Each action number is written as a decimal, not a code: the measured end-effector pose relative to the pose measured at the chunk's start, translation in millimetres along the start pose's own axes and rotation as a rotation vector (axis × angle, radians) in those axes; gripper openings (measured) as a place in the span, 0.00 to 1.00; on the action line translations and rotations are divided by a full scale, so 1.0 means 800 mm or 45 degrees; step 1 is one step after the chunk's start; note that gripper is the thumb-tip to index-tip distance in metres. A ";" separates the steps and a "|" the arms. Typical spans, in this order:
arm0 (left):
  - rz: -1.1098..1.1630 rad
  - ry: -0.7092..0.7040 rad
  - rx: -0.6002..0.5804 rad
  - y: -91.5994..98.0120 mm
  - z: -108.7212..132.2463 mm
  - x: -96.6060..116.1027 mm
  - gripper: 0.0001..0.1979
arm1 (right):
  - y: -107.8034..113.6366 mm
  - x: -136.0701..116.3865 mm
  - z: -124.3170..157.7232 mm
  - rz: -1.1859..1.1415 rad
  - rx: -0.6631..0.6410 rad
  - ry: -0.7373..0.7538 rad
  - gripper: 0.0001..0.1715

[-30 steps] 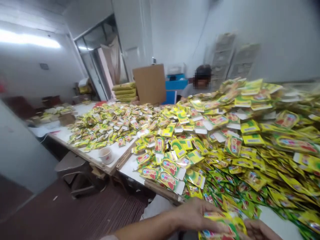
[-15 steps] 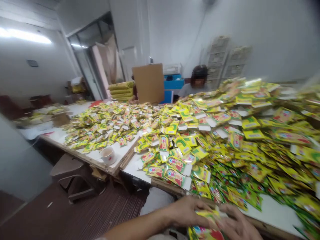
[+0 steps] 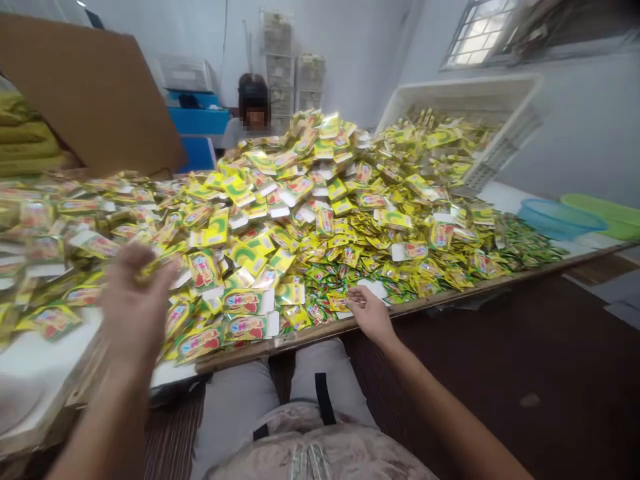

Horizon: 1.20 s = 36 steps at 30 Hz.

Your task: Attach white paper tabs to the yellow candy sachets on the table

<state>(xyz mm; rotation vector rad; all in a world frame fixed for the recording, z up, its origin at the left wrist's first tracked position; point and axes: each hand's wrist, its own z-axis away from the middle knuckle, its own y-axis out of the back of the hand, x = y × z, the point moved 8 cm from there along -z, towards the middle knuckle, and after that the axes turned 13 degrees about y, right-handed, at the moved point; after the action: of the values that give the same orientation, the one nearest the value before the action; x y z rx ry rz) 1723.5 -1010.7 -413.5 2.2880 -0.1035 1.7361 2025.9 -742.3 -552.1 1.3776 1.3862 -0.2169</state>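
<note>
My left hand (image 3: pixel 135 300), smeared by motion, is raised over the left part of the pile. Its thumb and fingers are apart, with no held packet visible. Beneath and beside it lie small yellow-and-green printed boxes (image 3: pixel 245 301), several with white end flaps sticking out. My right hand (image 3: pixel 369 310) is at the table's front edge, fingers loosely bent and apart, nothing visible in them. It is beside the shiny green and yellow sachets (image 3: pixel 350 257); whether the fingertips touch one I cannot tell.
A white plastic crate (image 3: pixel 460 93) lies tipped behind the heap, spilling packets. A blue basin (image 3: pixel 560 219) and a green basin (image 3: pixel 605 215) sit at the right. Across the table is a person (image 3: pixel 254 113) beside a cardboard sheet (image 3: pixel 90 93). The wooden table edge (image 3: pixel 300 340) runs before my legs.
The view has swung right. My hands, earlier together on a yellow printed box below the table edge, are now apart: left over the pile, right by the sachets. That box is out of my hands.
</note>
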 end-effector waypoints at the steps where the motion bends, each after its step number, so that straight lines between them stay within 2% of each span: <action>1: -0.010 0.092 -0.099 -0.027 0.018 -0.025 0.26 | -0.005 0.006 -0.008 0.114 -0.107 0.016 0.16; 2: -0.050 0.188 -0.278 -0.061 0.039 -0.050 0.24 | -0.012 0.011 -0.014 0.224 -0.217 0.037 0.19; 3: -0.113 0.254 -0.382 -0.088 0.060 -0.072 0.23 | -0.019 0.016 -0.019 0.328 -0.305 0.058 0.23; 5: -0.327 0.212 -0.542 -0.132 0.091 -0.094 0.19 | -0.030 0.026 -0.025 0.502 -0.428 0.067 0.30; 7: -0.605 -0.041 -0.637 -0.167 0.106 -0.090 0.15 | -0.038 0.036 -0.027 0.599 -0.503 0.045 0.31; 10: -0.994 -0.496 -0.825 -0.216 0.120 -0.070 0.12 | -0.043 0.050 -0.024 0.623 -0.544 0.018 0.20; 12: -1.151 -0.687 -0.948 -0.242 0.128 -0.061 0.11 | -0.041 0.055 -0.023 0.601 -0.504 0.037 0.11; 14: -1.218 -0.766 -1.026 -0.260 0.137 -0.059 0.11 | -0.036 0.055 -0.022 0.548 -0.410 0.090 0.10; 16: -1.246 -0.768 -1.077 -0.270 0.146 -0.062 0.11 | -0.033 0.050 -0.020 0.471 -0.352 0.185 0.16; 18: -1.264 -0.731 -1.123 -0.274 0.156 -0.070 0.12 | -0.037 0.044 -0.019 0.406 -0.399 0.295 0.21; 21: -1.322 -0.639 -1.114 -0.269 0.161 -0.083 0.11 | -0.034 0.041 -0.020 0.419 -0.435 0.338 0.20; 24: -1.454 -0.560 -1.053 -0.259 0.159 -0.094 0.11 | -0.018 0.036 -0.025 0.541 -0.283 0.326 0.21; 27: -1.530 -0.472 -1.009 -0.254 0.155 -0.102 0.14 | -0.018 0.012 -0.022 0.523 -0.182 0.459 0.21; 30: -1.432 -0.415 -0.993 -0.257 0.153 -0.107 0.11 | -0.027 -0.014 -0.012 0.363 -0.111 0.539 0.15; 32: -1.309 -0.395 -0.997 -0.261 0.150 -0.111 0.07 | -0.034 -0.024 -0.006 0.239 -0.083 0.510 0.12; 36: -0.959 -0.388 -0.956 -0.266 0.136 -0.116 0.04 | -0.065 -0.033 -0.004 0.075 -0.179 0.412 0.14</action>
<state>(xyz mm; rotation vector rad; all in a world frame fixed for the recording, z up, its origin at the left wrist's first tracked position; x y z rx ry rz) 1845.0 -843.3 -564.3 1.6741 0.0439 0.7748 1975.6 -770.9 -559.1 1.3746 1.5902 0.1476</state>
